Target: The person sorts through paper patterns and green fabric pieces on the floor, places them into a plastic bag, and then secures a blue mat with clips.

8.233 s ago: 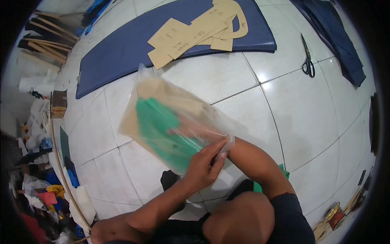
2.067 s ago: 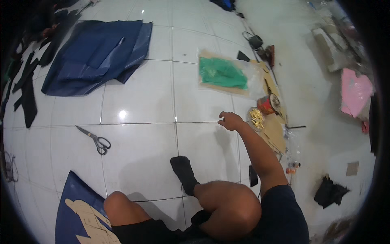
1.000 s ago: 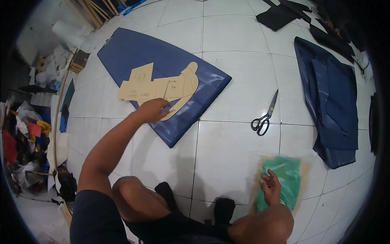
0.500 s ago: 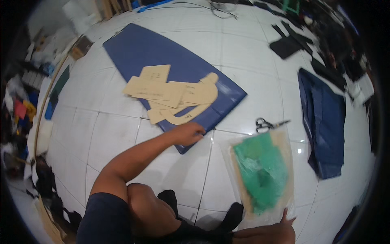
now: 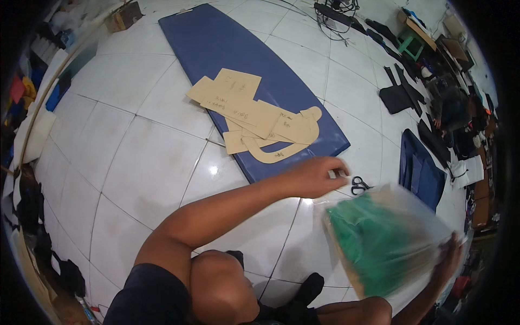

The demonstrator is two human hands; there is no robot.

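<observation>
My right hand (image 5: 448,254), blurred by motion, grips the edge of a clear plastic bag (image 5: 417,208). Inside the bag are green sheet material (image 5: 374,244) and tan card pieces. The bag is lifted and tilted off the floor. My left hand (image 5: 319,176) hangs above the bag's far left corner, its fingers curled with a gap between them and nothing held. Black-handled scissors (image 5: 359,185) lie on the floor just beyond, partly covered by the bag. Several tan card patterns (image 5: 246,111) with handwriting rest on a folded dark blue sheet (image 5: 216,49) ahead of me.
Another folded blue sheet (image 5: 417,168) lies at the right, with black cut pieces (image 5: 398,97) beyond it. A green stool (image 5: 413,46) and clutter line the far right. Piled materials (image 5: 27,124) run along the left side. White tiles (image 5: 146,157) cover the floor.
My right hand has taken hold of the plastic bag and raised it to the right. My left hand has moved right, from the blue sheet's near corner toward the bag. The view has shifted.
</observation>
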